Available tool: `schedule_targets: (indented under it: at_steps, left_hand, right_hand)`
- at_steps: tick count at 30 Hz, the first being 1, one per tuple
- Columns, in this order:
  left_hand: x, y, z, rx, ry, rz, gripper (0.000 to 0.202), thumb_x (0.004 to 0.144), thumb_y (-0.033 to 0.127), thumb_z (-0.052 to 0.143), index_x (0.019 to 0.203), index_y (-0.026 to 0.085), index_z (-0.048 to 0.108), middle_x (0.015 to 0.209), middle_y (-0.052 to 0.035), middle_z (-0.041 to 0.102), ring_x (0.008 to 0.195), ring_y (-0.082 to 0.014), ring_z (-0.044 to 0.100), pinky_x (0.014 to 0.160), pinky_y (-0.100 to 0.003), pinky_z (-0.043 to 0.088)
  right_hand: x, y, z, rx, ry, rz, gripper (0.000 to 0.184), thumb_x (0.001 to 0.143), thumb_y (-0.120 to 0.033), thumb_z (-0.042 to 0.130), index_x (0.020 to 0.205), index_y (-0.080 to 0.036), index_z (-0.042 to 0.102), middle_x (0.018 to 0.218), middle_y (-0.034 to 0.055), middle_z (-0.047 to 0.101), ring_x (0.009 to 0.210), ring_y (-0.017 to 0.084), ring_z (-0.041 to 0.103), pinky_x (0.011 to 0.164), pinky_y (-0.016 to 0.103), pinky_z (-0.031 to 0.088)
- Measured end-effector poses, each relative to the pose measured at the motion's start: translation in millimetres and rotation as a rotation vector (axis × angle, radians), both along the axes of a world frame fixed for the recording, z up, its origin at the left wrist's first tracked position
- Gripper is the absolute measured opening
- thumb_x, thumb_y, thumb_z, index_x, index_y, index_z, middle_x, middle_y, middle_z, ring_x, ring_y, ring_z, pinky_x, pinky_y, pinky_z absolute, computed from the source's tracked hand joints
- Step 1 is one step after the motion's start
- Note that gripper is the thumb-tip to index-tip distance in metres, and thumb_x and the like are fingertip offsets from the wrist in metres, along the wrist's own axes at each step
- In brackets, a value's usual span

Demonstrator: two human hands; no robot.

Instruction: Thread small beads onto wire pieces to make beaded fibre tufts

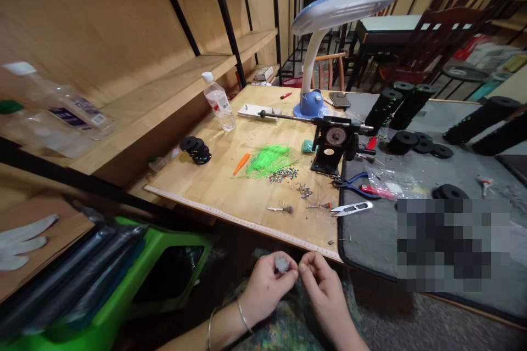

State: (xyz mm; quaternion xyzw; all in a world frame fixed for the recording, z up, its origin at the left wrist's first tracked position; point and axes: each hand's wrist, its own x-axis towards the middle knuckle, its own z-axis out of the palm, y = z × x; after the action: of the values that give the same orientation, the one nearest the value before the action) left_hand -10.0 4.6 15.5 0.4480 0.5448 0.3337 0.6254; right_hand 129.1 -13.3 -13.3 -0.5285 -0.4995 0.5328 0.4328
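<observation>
Both my hands are low in the view, over my lap, in front of the wooden worktable (230, 186). My left hand (267, 285) is closed on a small grey fuzzy tuft (282, 263) held between thumb and fingers. My right hand (323, 285) is pinched shut right beside it, its fingertips almost touching the tuft; what it pinches is too small to make out. On the table ahead lie green strands (267, 159), a heap of small beads (283, 175), an orange tool (241, 164) and white snips (351, 208).
A black hand-crank winder (332, 142) stands mid-table, behind it a blue desk lamp (313, 101) and a water bottle (218, 101). Black spools (196, 149) and spool stacks (387, 107) sit around. Blue-handled pliers (354, 184) lie on a grey mat (370, 236). A green stool (164, 263) is at left.
</observation>
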Motion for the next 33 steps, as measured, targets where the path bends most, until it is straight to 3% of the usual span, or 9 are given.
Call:
schedule_targets:
  at_steps: [5,10,14,18,23,33]
  left_hand:
    - [-6,1,-2.2,0.066,0.042,0.015,0.013,0.069,0.025,0.069,0.065,0.015,0.062,0.062,-0.0001,0.057,0.06,-0.0139,0.051,0.059,-0.023,0.039]
    - [-19,3,4.1,0.077,0.069,-0.107,0.011,0.072,0.023,0.066,0.067,0.014,0.061,0.064,-0.0002,0.056,0.063,-0.0137,0.049,0.06,-0.023,0.039]
    - [-29,5,12.7,-0.009,-0.094,-0.145,0.018,0.071,0.028,0.07,0.067,0.013,0.06,0.061,0.0022,0.049,0.059,-0.0102,0.042,0.055,-0.021,0.032]
    - [-35,5,13.9,-0.213,-0.342,-0.101,0.027,0.065,0.034,0.076,0.068,0.014,0.058,0.051,0.0075,0.037,0.044,-0.0041,0.022,0.043,-0.021,0.013]
    - [-42,7,8.4,-0.361,-0.614,-0.066,0.034,0.061,0.034,0.081,0.068,0.015,0.054,0.046,0.0114,0.027,0.039,-0.0015,0.014,0.041,-0.02,0.007]
    - [-67,23,2.9,-0.365,-0.651,0.036,0.037,0.06,0.033,0.084,0.071,0.015,0.053,0.048,0.0124,0.024,0.04,-0.0003,0.014,0.04,-0.016,0.008]
  right_hand:
    - [9,6,6.9,0.038,-0.125,0.165,0.018,0.088,-0.032,0.053,0.08,-0.018,0.06,0.062,-0.0033,0.052,0.057,0.013,0.045,0.054,0.022,0.034]
    - [13,11,18.6,0.109,-0.268,0.298,0.016,0.084,-0.019,0.054,0.07,-0.019,0.061,0.059,-0.0034,0.054,0.056,0.013,0.047,0.053,0.022,0.033]
    - [17,18,36.6,0.247,-0.376,0.401,0.015,0.086,-0.016,0.054,0.074,-0.02,0.062,0.067,-0.0014,0.061,0.061,0.015,0.054,0.057,0.023,0.036]
    - [27,30,50.8,0.406,-0.488,0.477,0.015,0.091,-0.02,0.051,0.081,-0.021,0.061,0.073,0.0016,0.063,0.07,0.018,0.056,0.063,0.025,0.037]
    - [49,47,47.6,0.518,-0.662,0.459,0.022,0.095,-0.024,0.045,0.078,-0.021,0.058,0.07,0.0033,0.059,0.069,0.019,0.054,0.061,0.028,0.037]
    - [86,68,36.9,0.671,-0.84,0.316,0.021,0.096,-0.022,0.042,0.08,-0.022,0.057,0.074,0.0043,0.062,0.077,0.021,0.055,0.067,0.03,0.045]
